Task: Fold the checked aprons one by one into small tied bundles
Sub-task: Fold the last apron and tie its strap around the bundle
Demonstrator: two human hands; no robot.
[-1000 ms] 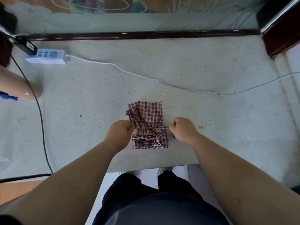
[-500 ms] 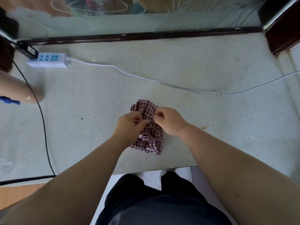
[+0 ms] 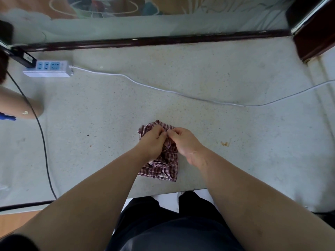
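Two bare hands are meeting over a folded checked apron (image 3: 159, 169) that is lying on the pale speckled table (image 3: 235, 142), close to the near edge in front of the person. Their left hand (image 3: 154, 142) is curling its fingers down onto the middle of the bundle, and the right hand (image 3: 183, 140) is pinching at the same spot, fingertips of both hands touching or nearly touching; each is closing on fabric there, though whether it is a tie strap or a fold of the cloth is too small to tell. Part of the apron is showing beyond the knuckles and a wider part is spreading flat below the wrists. Farther back on the left, a white power strip (image 3: 48, 68) is sitting on the table with its white cable (image 3: 163, 90) trailing across to the right. A black cable (image 3: 43, 142) is running down the left side, beside another person's forearm (image 3: 16, 104) resting at the edge.
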